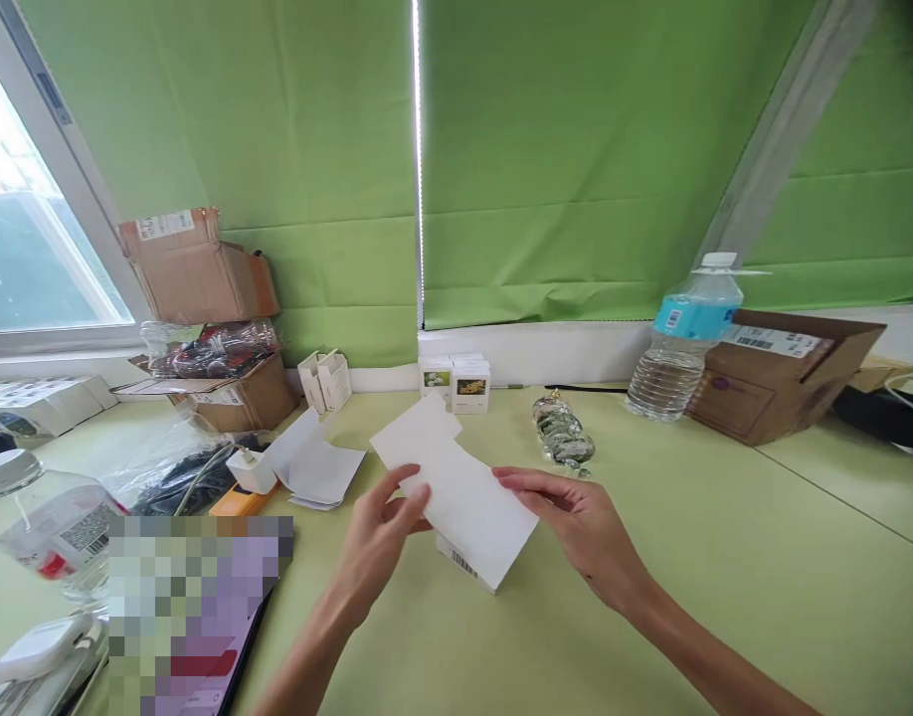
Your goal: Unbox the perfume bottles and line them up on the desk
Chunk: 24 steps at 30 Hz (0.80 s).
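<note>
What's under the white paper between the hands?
A white box with a barcode shows below the paper's lower edge. The paper covers the rest of the box, so its top and any other markings can't be seen.

- Left hand (378,542): grasps the white paper sheet (456,487) along its left edge.
- Right hand (576,527): fingertips touch the sheet's right edge.
- Barcoded white carton (463,567): at the sheet's lower edge.
- Plastic water bottle (684,343), cardboard box (781,378): farther right, on the pale green table (725,557).
</note>
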Each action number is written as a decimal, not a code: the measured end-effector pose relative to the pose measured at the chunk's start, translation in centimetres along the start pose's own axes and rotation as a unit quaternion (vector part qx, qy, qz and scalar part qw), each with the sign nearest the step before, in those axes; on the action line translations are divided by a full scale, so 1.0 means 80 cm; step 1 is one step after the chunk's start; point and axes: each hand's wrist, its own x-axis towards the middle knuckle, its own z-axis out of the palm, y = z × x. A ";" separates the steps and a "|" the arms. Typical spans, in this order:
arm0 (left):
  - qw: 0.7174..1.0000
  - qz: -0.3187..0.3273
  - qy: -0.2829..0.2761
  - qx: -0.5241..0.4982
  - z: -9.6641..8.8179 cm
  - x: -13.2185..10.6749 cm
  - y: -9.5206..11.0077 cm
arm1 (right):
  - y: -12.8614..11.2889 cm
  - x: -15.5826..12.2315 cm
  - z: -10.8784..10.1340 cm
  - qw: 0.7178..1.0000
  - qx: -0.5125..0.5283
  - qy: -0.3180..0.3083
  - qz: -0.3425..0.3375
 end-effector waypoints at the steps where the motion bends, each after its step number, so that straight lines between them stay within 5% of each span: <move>1: 1.000 -0.006 -0.002 0.008 -0.002 0.000 0.001 | 0.001 -0.001 0.002 1.000 -0.006 -0.014 -0.005; 6: 0.987 0.061 0.094 0.113 -0.033 0.020 -0.015 | 0.008 -0.001 0.005 0.998 -0.020 -0.044 -0.046; 9: 0.914 0.118 0.254 0.293 -0.072 0.041 -0.023 | 0.016 0.006 0.000 0.998 -0.040 -0.036 -0.043; 10: 0.879 0.135 0.289 0.353 -0.086 0.046 -0.024 | 0.019 0.008 -0.002 0.997 -0.048 -0.034 -0.040; 12: 0.854 0.141 0.324 0.381 -0.109 0.052 -0.023 | 0.024 0.012 -0.004 0.997 -0.059 -0.036 -0.037; 17: 0.811 0.146 0.349 0.447 -0.134 0.051 -0.022 | 0.028 0.012 -0.003 0.996 -0.075 -0.045 -0.037; 24: 0.777 0.126 0.293 0.543 -0.135 0.052 -0.037 | 0.022 0.007 -0.001 0.992 -0.110 -0.059 -0.031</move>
